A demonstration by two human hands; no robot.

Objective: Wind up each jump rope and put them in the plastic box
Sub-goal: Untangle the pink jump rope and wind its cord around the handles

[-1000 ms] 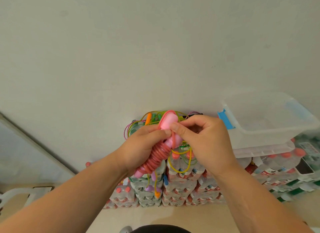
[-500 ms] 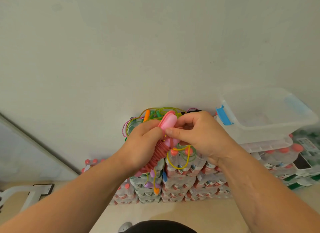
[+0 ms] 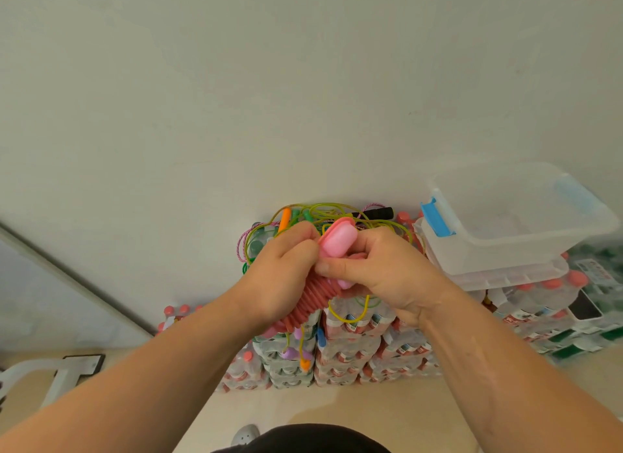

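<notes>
A pink jump rope is wound in tight red coils around its pink handles. My left hand grips the coiled bundle from the left. My right hand pinches the rope just below the rounded handle tops. Behind my hands lies a tangle of other jump ropes, green, yellow, purple, with orange and black handles, on top of stacked bottle packs. The clear plastic box with a blue latch stands to the right on those packs; nothing shows inside it.
Shrink-wrapped packs of water bottles are stacked against a pale wall. A rope end with purple and orange handles hangs down the stack. A white frame stands on the floor at the lower left.
Both hands with the pink rope have stayed in front of the pile. My right hand's fingers shifted lower on the handles, and the view tilted slightly.
</notes>
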